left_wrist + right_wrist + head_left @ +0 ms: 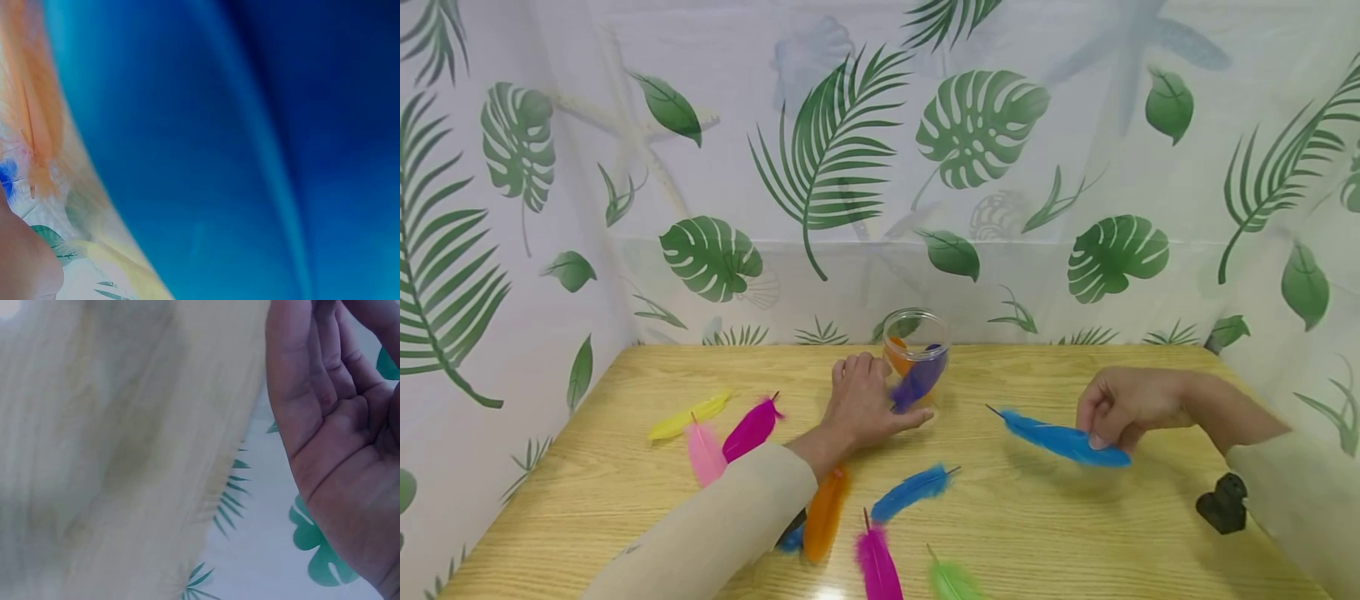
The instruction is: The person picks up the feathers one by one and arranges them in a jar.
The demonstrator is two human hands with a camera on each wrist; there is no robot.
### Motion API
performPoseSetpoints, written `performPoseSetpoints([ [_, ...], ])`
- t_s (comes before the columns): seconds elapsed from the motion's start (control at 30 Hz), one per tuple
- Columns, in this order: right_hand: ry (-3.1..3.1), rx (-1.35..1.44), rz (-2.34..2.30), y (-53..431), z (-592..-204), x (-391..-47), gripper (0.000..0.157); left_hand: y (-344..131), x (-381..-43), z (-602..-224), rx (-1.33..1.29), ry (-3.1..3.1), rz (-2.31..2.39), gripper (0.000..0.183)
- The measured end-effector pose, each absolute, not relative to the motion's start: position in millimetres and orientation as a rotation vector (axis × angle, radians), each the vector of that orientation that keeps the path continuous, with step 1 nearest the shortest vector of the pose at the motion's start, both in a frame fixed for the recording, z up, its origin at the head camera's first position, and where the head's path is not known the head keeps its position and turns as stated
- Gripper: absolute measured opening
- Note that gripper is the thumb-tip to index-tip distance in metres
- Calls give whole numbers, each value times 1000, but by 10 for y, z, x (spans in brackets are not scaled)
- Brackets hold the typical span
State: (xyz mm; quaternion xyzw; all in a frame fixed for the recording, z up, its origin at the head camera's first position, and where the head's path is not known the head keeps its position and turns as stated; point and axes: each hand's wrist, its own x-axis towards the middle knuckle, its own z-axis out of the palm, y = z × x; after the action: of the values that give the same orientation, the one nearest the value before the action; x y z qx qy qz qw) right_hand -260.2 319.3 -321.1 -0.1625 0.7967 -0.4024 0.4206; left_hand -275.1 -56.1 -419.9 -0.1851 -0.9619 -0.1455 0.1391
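My left hand (868, 400) cups the left side of a clear jar (917, 321), its thumb reaching across the front near the base. Inside the jar are an orange feather (898, 357) and a purple feather (925, 377). Over the right side of the table, my right hand (1131, 408) pinches a blue feather (1056, 440) near its broad end, the quill pointing left toward the jar. That hand's palm (350, 462) shows in the right wrist view, its held feather out of sight. A blurred blue surface (175, 150) fills most of the left wrist view.
Left of the jar lie yellow (688, 417), pink (702, 450) and magenta (752, 427) feathers. An orange feather (824, 517), another blue feather (913, 492), a second magenta feather (878, 562) and a green feather (951, 579) lie nearer. A leaf-patterned sheet (865, 275) hangs behind the table.
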Motion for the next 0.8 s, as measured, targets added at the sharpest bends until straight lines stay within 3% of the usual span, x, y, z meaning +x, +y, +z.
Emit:
performPoseSetpoints([
  [0.8, 2137, -434, -988, 2730, -2632, -2793, 18, -554, -2752, -4184, -535, -2808, -394, 85],
])
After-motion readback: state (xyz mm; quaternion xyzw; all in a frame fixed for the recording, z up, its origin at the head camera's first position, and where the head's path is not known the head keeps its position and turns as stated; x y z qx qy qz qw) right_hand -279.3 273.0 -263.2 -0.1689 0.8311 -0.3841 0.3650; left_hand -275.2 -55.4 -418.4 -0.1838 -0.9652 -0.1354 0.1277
